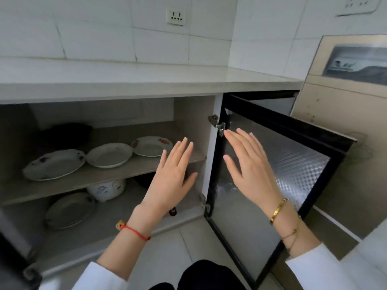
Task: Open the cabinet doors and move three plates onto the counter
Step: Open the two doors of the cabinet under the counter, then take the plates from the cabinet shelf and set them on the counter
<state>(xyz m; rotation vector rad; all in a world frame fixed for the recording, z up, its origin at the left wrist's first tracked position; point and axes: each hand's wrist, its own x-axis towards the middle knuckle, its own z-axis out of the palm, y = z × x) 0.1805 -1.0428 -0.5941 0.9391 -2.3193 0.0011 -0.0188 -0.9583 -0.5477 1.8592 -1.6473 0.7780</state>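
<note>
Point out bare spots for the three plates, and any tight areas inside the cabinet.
The counter shows bare from the left edge to the right wall corner. In the cabinet, the upper shelf is bare right of the red-patterned plate; its left is crowded by the middle plate, the blue-patterned plate and a dark pot. Both hands, left hand and right hand, are empty.

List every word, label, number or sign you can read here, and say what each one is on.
No text can be read in this picture.
Right plate: red marks on the rim, too blurred to tell whether they are writing.
Left plate: dark blue marks, a pattern, not words.
Rice cooker: front panel and blue motif, too small to read.
Panel leaning at the right: a picture, no legible lettering.
</note>
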